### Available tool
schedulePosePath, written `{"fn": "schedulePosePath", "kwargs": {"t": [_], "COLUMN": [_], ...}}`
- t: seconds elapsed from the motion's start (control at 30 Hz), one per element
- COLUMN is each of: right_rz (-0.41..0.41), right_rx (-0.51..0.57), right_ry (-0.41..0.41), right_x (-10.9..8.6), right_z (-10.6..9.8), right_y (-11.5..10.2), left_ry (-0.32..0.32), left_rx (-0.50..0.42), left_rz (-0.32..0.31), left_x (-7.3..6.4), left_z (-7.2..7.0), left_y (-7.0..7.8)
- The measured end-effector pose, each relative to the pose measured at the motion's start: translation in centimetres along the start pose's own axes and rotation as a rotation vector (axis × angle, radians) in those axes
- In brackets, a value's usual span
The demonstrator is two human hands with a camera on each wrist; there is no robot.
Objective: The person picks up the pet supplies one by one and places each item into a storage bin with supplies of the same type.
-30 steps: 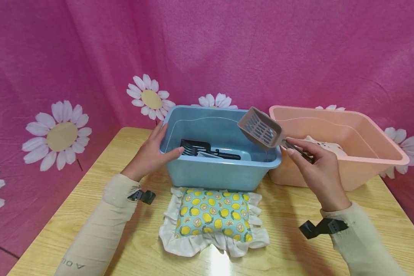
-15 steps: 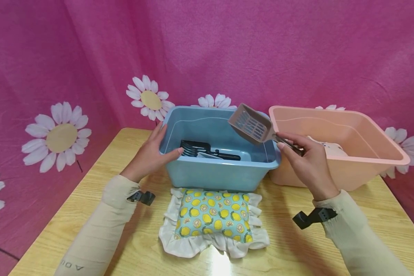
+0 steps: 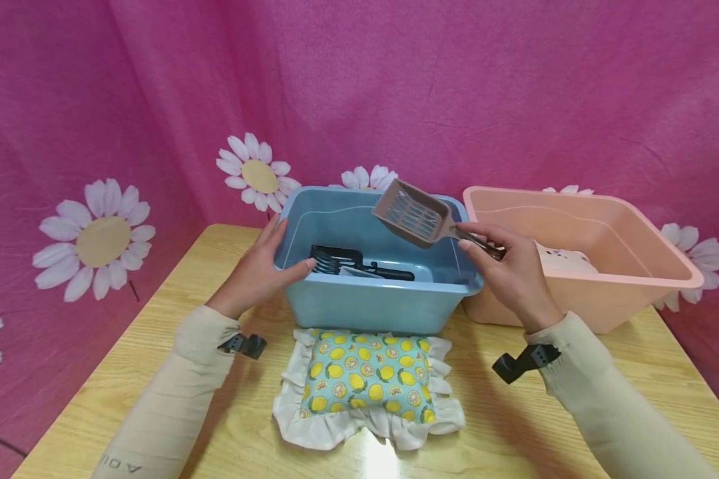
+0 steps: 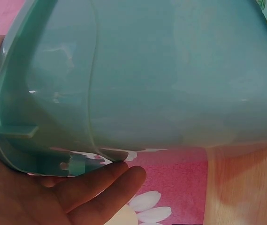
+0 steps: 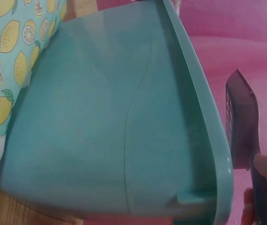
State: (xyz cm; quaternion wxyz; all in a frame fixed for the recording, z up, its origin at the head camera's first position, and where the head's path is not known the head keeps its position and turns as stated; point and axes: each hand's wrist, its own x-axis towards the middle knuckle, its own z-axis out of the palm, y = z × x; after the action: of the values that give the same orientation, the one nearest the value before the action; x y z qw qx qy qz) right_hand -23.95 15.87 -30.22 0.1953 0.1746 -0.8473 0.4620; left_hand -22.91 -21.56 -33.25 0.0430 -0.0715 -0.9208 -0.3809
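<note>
My right hand (image 3: pixel 511 272) grips the dark handle of a brown slotted litter scoop (image 3: pixel 413 213). The scoop's head hangs over the right part of a blue plastic tub (image 3: pixel 365 306), and shows past the tub's rim in the right wrist view (image 5: pixel 242 117). My left hand (image 3: pixel 262 271) rests at the tub's left front corner, thumb spread over the rim and fingers nearly straight along the outer side. Inside the tub lie a black fork-like tool (image 3: pixel 335 258) with tines and a black handle (image 3: pixel 395 273), with a pale flat piece beside them, partly hidden by the rim.
A pink tub (image 3: pixel 629 293) stands to the right of the blue one, with a white dark-spotted thing (image 3: pixel 566 260) inside. In front lies a lemon-print cushion (image 3: pixel 368 376) with white ruffles on the wooden table (image 3: pixel 497 426). A magenta flowered cloth (image 3: pixel 359 86) hangs behind.
My right hand has carried the litter scoop leftward, from the tub's right edge to farther over the blue tub. The left hand stays at the rim.
</note>
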Motion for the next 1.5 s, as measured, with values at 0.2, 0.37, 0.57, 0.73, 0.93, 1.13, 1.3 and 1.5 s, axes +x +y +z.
{"fn": "schedulePosePath", "kwargs": {"t": [0.2, 0.37, 0.57, 0.73, 0.93, 1.13, 1.3, 1.5], "right_rz": [0.046, 0.049, 0.008, -0.022, -0.035, -0.044, -0.028, 0.009], "right_rx": [0.024, 0.021, 0.014, -0.003, -0.019, -0.040, -0.043, -0.031], "right_ry": [-0.050, -0.086, -0.099, -0.119, -0.154, -0.191, -0.197, -0.221], "right_x": [0.8, 1.5, 2.4, 3.0, 3.5, 3.7, 3.9, 4.1], "right_z": [0.8, 1.6, 2.6, 3.3, 3.9, 4.2, 4.3, 4.3], "right_y": [-0.3, -0.4, -0.4, -0.4, -0.6, -0.5, -0.3, 0.0], "left_ry": [0.001, 0.000, 0.000, -0.004, -0.006, -0.002, 0.000, -0.002], "left_rx": [-0.003, 0.001, -0.002, -0.010, -0.006, -0.009, -0.005, -0.006], "left_rz": [-0.001, -0.002, -0.001, 0.004, 0.008, 0.013, 0.017, 0.011], "left_x": [0.0, 0.0, 0.0, -0.1, 0.0, 0.0, 0.0, -0.1], "left_z": [0.0, -0.1, -0.1, -0.1, -0.1, 0.0, 0.0, -0.1], "left_y": [0.1, 0.0, 0.0, 0.0, 0.0, -0.1, 0.0, 0.0]}}
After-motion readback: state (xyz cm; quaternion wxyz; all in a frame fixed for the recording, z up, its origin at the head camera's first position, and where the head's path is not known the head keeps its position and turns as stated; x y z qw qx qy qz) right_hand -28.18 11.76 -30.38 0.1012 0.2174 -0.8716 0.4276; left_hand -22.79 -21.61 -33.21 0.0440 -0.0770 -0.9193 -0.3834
